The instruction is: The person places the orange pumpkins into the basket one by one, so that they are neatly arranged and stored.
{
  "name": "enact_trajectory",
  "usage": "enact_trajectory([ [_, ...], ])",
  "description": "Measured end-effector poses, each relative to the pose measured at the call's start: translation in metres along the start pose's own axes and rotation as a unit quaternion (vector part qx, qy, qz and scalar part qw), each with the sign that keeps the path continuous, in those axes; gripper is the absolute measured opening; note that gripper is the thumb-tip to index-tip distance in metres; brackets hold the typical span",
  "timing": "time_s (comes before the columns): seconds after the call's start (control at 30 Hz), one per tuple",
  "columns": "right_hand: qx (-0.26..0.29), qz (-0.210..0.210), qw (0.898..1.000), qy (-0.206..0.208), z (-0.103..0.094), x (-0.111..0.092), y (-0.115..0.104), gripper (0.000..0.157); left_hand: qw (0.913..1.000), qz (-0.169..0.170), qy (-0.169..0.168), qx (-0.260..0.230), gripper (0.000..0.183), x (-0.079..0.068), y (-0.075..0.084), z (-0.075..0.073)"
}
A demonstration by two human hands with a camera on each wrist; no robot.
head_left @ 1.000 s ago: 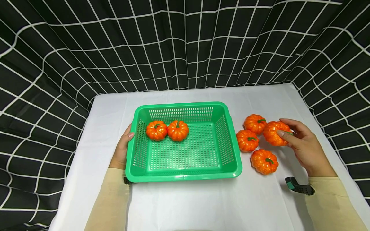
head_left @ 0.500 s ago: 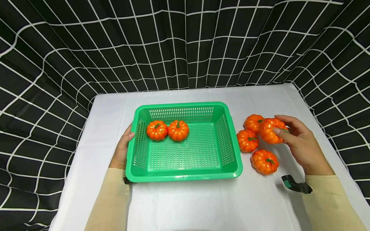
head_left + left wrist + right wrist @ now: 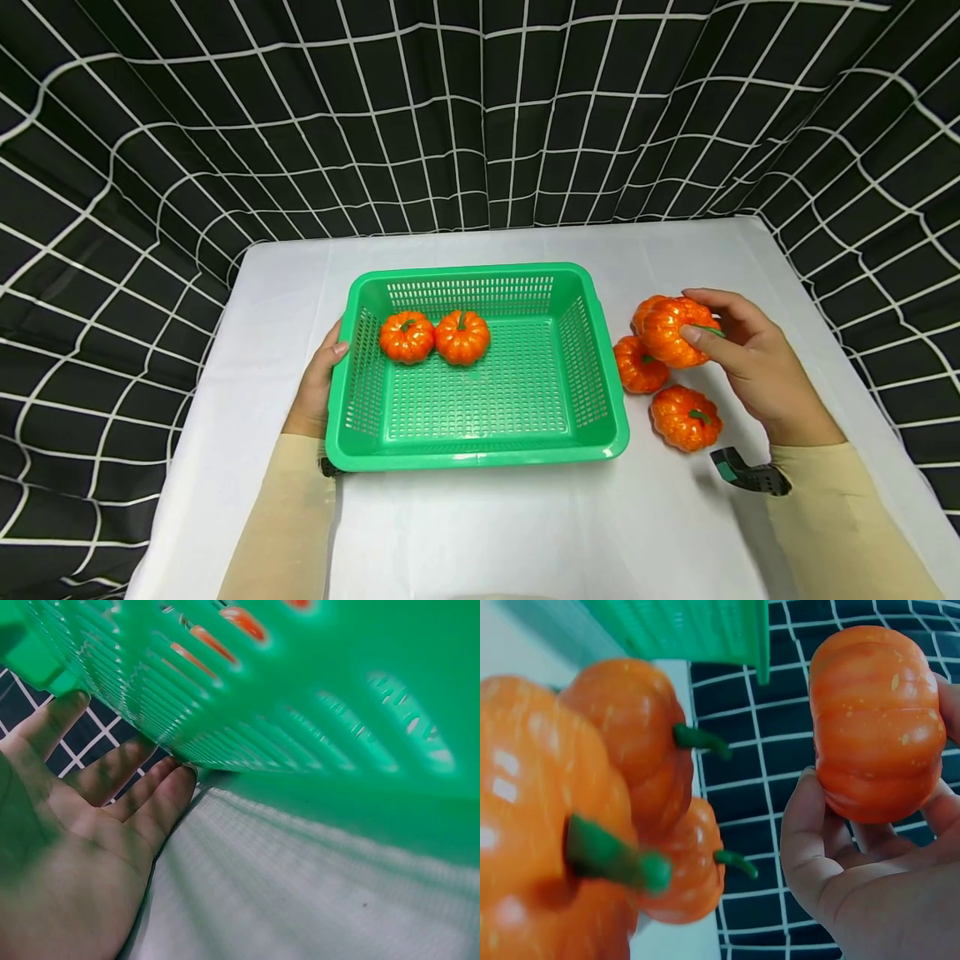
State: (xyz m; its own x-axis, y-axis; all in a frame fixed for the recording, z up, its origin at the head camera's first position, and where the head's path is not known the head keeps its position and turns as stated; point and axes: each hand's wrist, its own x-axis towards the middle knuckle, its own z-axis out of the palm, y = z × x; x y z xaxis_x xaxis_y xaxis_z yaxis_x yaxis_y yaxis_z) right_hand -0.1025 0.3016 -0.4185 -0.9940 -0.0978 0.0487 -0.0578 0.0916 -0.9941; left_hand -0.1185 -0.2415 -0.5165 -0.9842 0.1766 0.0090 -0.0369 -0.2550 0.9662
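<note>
My left hand (image 3: 313, 387) holds the left side of a green plastic basket (image 3: 480, 459), thumb at the rim and fingertips against the outer slotted wall (image 3: 247, 742). Two small orange pumpkins (image 3: 407, 337) with green stems sit side by side at the back left inside it. My right hand (image 3: 768, 367) grips another orange pumpkin (image 3: 671, 332) between thumb and fingers, held up in the right wrist view. In the head view it partly covers a pumpkin (image 3: 642, 310) behind it. Two more lie close by: one pumpkin (image 3: 637, 371) beside the basket's right wall, another pumpkin (image 3: 686, 418) nearer me.
A white cloth (image 3: 480, 533) covers the table. Black curtains with a white grid (image 3: 480, 117) hang behind it and along both sides. A dark strap (image 3: 750, 473) sticks out from the right wrist.
My right hand has carried its pumpkin leftward and slightly up in the head view, toward the basket, over the pumpkins there. The left hand and basket have stayed in place.
</note>
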Motion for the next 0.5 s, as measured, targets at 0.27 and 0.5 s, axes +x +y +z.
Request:
enact_trajectory([
  [0.27, -0.040, -0.003, 0.999, -0.018, 0.018, 0.005, -0.009, 0.046, 1.0000, 0.003, -0.008, -0.003, 0.073, -0.001, -0.001, -0.001],
  [0.5, -0.065, -0.004, 0.997, -0.044, 0.033, 0.009, -0.019, 0.046, 1.0000, 0.005, -0.008, -0.001, 0.073, -0.002, 0.003, 0.003],
])
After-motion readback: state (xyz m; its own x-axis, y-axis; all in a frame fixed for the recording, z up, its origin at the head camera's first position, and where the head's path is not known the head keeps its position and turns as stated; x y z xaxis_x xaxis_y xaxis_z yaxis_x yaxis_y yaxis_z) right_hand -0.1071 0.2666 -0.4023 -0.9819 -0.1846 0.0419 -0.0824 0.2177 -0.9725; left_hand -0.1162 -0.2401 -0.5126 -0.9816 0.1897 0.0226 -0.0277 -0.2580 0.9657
